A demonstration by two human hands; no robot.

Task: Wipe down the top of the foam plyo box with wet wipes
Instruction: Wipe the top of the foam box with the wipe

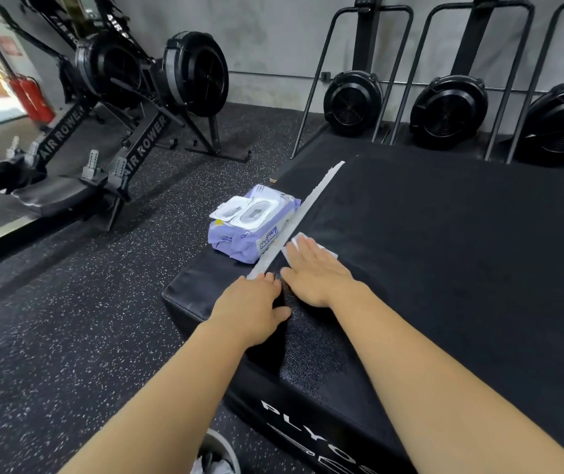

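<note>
Wiping under way, judged early. Right hand (318, 271) flat, fingers straight, pressing a white wet wipe (296, 241) onto the top of the foam plyo box (445, 251), close to its left edge. Left hand (249, 302) curled over that edge, thumb on top, gripping the box. Damp-looking sheen (311, 357) only at the near left corner; broad matte remainder to the right and far side probably left to cover. Wipes pack (253, 224), lid flipped open, on the lower black pad (198, 292) just beside.

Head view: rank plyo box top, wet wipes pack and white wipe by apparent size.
1. plyo box top
2. wet wipes pack
3. white wipe, mostly hidden under the right hand, so its true size is unsure.
</note>
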